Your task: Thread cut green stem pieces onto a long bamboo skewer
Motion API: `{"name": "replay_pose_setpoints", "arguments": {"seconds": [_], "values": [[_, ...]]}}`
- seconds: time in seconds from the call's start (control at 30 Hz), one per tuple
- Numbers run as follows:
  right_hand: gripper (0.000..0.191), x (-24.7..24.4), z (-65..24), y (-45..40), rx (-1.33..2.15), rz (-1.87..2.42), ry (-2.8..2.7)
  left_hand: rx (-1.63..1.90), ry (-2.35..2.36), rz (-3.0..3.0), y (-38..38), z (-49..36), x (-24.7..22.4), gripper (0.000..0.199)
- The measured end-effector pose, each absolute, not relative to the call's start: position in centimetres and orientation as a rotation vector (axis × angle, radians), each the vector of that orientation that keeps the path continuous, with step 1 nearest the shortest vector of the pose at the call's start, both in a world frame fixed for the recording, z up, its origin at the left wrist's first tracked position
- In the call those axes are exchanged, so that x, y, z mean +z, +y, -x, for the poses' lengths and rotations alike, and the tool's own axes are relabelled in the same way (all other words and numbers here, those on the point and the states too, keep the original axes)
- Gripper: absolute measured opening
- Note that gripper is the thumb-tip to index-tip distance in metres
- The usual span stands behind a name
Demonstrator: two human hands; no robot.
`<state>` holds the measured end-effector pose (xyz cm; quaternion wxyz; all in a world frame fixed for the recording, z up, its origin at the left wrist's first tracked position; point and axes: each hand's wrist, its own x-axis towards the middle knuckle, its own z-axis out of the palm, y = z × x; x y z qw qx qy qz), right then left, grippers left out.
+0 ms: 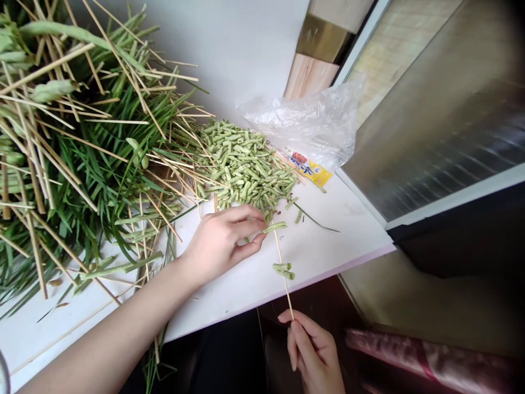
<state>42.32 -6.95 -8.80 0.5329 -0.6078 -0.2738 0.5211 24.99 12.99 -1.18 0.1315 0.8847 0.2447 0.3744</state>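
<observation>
My right hand pinches the lower end of a thin wooden skewer off the front edge of the table. Partway up the skewer sit short pieces of green bean. At the skewer's upper tip, my left hand holds another green bean piece between thumb and fingers; whether the tip has pierced it, I cannot tell. Just beyond my left hand lies a heap of cut green bean pieces on the white table.
A tall pile of loaded skewers, with long green leaves, covers the left side. Behind the cut beans lie a clear plastic bag and a yellow packet. A ribbed glass panel borders the table's right side.
</observation>
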Motion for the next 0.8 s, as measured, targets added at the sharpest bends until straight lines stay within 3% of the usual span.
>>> {"name": "replay_pose_setpoints", "arguments": {"seconds": [0.27,0.53,0.8], "values": [[0.021,-9.37,-42.26,-6.83,0.929,1.607,-0.696,1.065,0.695,-2.6,12.85,-25.03,-1.25,0.012],[0.051,-8.77,-42.49,-6.82,1.308,1.516,-0.709,1.056,0.698,-2.617,12.92,-25.01,-1.29,0.012],[0.038,-8.9,-42.66,-6.71,0.994,1.628,-0.834,1.03,0.691,-2.606,12.72,-25.07,-1.13,0.011]]}}
